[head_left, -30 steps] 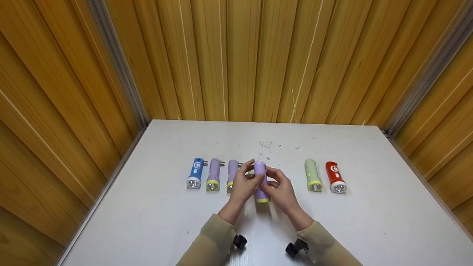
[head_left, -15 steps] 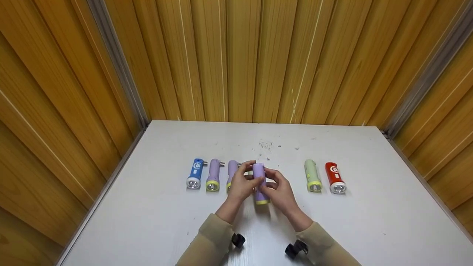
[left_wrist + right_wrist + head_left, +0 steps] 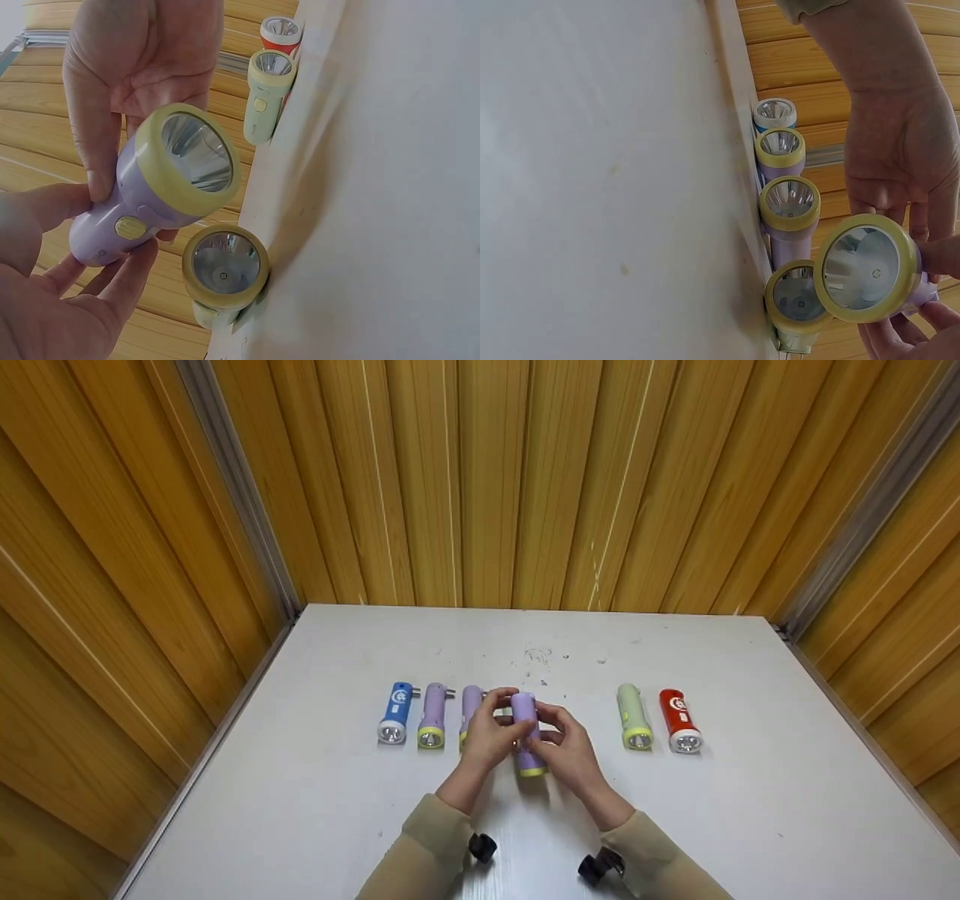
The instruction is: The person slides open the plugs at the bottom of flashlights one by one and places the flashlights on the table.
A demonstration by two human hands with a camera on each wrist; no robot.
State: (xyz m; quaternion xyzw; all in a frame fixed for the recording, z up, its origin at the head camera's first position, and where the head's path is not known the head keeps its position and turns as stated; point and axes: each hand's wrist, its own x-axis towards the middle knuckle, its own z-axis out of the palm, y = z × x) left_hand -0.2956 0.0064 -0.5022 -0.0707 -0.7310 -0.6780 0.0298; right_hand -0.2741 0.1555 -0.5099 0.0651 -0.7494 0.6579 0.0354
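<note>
A lavender flashlight (image 3: 524, 709) with a yellow head ring is held above the table, its head toward the person. My left hand (image 3: 491, 741) grips its left side, thumb laid across the body. From the right, my right hand (image 3: 572, 748) pinches it between thumb and fingers. In the left wrist view a yellow slide switch (image 3: 130, 228) shows on the body, near the thumbs, and the lens (image 3: 198, 152) looks unlit. Just beyond the hands lies a pale green flashlight (image 3: 799, 296), mostly hidden by them in the head view.
Left of the hands lie a blue flashlight (image 3: 396, 712) and two lavender flashlights, one (image 3: 433, 715) with plug prongs out, the other (image 3: 471, 703) partly behind the left hand. A green flashlight (image 3: 635, 716) and a red one (image 3: 680, 720) lie right. Wood-patterned walls (image 3: 487, 487) enclose the white table (image 3: 300, 810).
Both hands and the lavender flashlight have shifted very slightly left and toward the person. The grip looks the same, and the flashlights on the table stay in place.
</note>
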